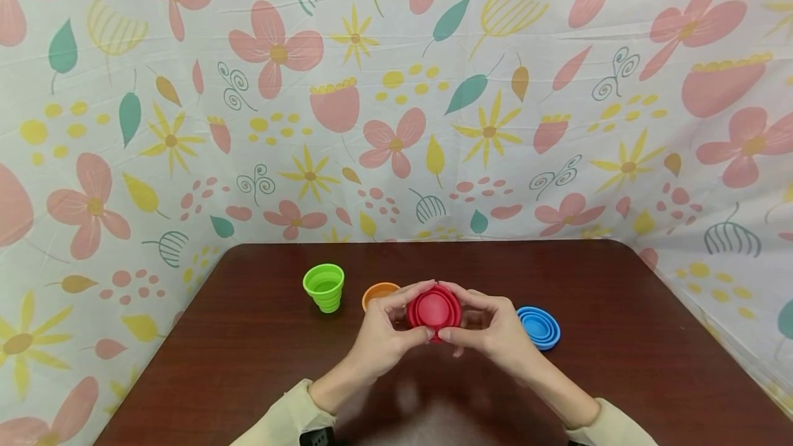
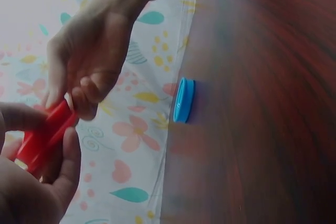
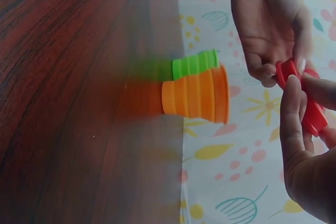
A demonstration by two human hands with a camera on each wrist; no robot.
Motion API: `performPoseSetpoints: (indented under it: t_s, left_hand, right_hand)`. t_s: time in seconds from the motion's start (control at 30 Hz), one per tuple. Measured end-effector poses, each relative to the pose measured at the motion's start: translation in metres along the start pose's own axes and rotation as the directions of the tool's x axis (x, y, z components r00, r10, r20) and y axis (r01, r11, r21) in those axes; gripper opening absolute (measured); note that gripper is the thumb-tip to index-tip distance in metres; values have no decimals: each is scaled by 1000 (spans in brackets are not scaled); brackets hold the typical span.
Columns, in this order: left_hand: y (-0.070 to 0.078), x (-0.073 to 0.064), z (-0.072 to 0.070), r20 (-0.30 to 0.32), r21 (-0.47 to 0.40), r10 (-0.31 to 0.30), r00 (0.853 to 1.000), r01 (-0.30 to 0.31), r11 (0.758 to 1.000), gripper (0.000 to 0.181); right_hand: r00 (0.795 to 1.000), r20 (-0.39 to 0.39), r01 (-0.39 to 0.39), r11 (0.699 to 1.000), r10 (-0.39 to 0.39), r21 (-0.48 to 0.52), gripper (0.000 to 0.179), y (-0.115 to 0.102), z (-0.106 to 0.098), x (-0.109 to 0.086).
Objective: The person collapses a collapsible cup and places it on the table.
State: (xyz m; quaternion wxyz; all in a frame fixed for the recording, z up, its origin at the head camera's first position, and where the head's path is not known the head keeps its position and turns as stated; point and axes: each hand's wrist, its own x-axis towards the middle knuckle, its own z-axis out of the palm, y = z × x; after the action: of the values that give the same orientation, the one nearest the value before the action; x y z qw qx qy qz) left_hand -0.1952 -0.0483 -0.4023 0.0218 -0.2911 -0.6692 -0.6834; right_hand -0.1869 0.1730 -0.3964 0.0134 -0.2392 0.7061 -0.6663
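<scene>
A red collapsible cup [image 1: 435, 308], folded flat into rings, is held up between both hands above the table. My left hand [image 1: 385, 325] pinches its left rim, thumb on the near side and fingers at the far edge. On the opposite rim my right hand [image 1: 495, 329] grips it the same way, the two thumbs almost meeting at the bottom. Seen edge-on in the left wrist view, the red cup [image 2: 46, 135] is a thin disc. In the right wrist view the red cup [image 3: 304, 98] sits tilted between the fingertips.
On the dark wooden table [image 1: 260, 363], a green cup [image 1: 325, 288] stands extended at the left. An extended orange cup [image 3: 195, 95] stands beside it, partly behind my left hand in the head view. A collapsed blue cup [image 1: 537, 327] lies right of my right hand. Behind hangs a flowered cloth [image 1: 396, 88].
</scene>
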Motion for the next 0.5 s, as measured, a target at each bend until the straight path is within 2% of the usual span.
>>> performPoseSetpoints:
  t_s: [0.2,0.5]
  left_hand:
    - [3,0,3,-22,17,-36,999,36,999,62]
    - [-1,-1,-3,31,-4,-24,999,25,1000,63]
  right_hand:
    - [1000,-12,-6,1000,6,6,68,0,1,0]
    - [1000,-3,-10,1000,10,1,66,-2,0,-1]
